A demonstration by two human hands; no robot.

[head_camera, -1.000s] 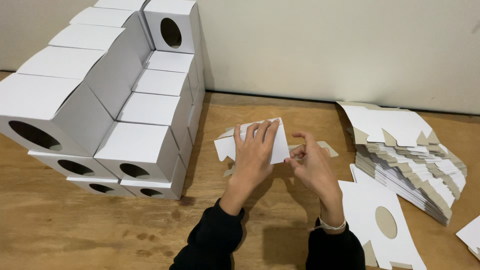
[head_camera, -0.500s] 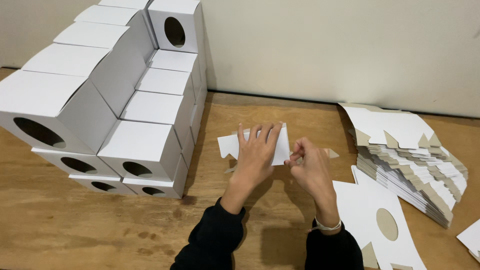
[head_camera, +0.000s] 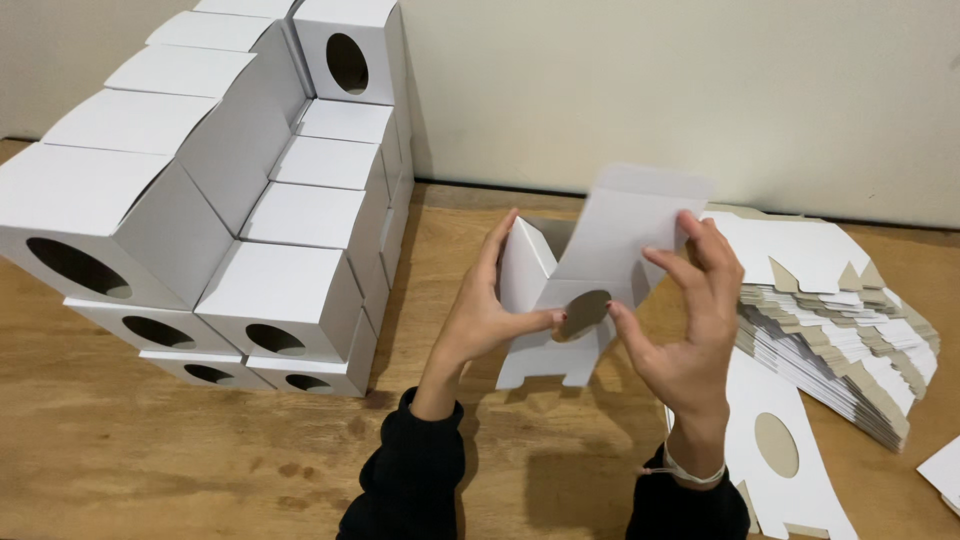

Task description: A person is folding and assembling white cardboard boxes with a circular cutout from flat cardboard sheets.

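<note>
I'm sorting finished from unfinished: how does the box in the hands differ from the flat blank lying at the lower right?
The held box is lifted and half folded, walls standing, flaps open; the flat blank lies unfolded on the table. The left hand and right hand grip the box; nothing touches the blank. Both are white card with an oval hole.

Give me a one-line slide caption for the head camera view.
Both hands, left hand and right hand, hold a white box blank beside stacked boxes.
</note>
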